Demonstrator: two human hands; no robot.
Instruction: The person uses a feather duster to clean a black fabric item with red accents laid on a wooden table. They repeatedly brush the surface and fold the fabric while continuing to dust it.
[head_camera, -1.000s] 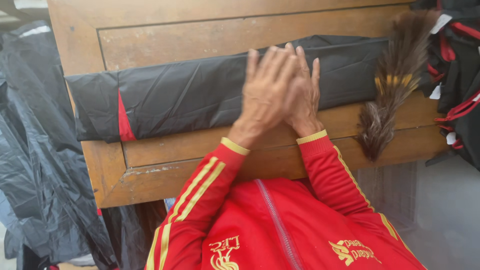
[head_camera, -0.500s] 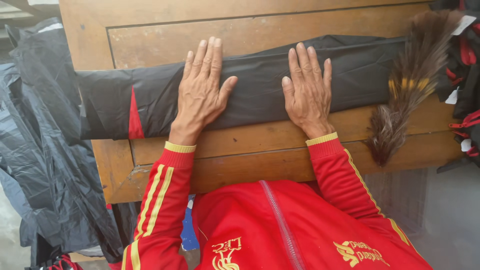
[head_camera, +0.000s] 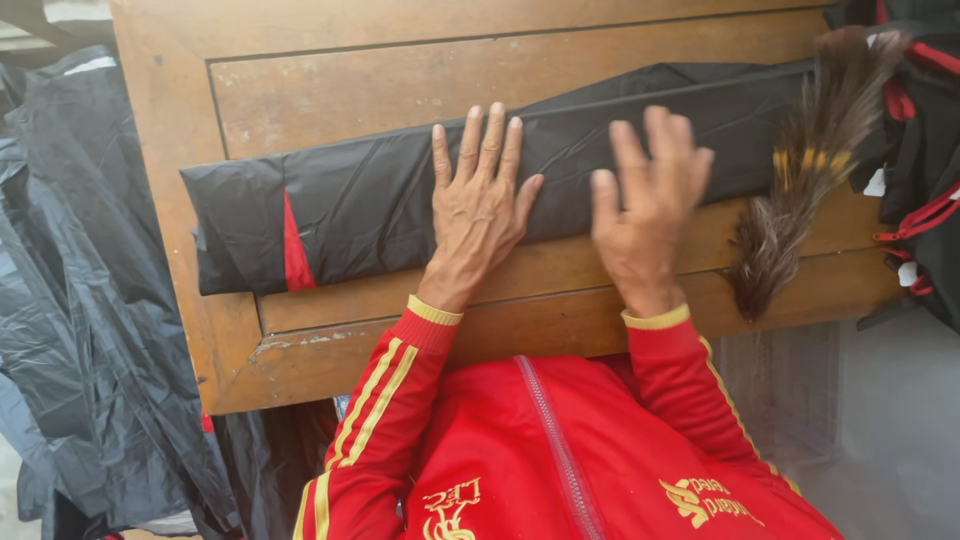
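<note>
A long folded black plastic garment (head_camera: 370, 205) with a red stripe near its left end lies across a wooden table top (head_camera: 330, 90). My left hand (head_camera: 480, 200) rests flat on the middle of the garment, fingers spread. My right hand (head_camera: 648, 205) hovers blurred just to the right of it, over the garment's lower edge, fingers apart and holding nothing. Both arms wear red sleeves with yellow cuffs.
A brown feather duster (head_camera: 800, 190) lies on the table's right end, over the garment's right end. Crumpled black plastic sheeting (head_camera: 80, 330) hangs to the left of the table. Black bags with red straps (head_camera: 925, 150) sit at the right edge.
My hands went from pressed together on the garment to spread apart flat on it. Now the left hand has slid right toward the middle and the right hand has lifted, blurred.
</note>
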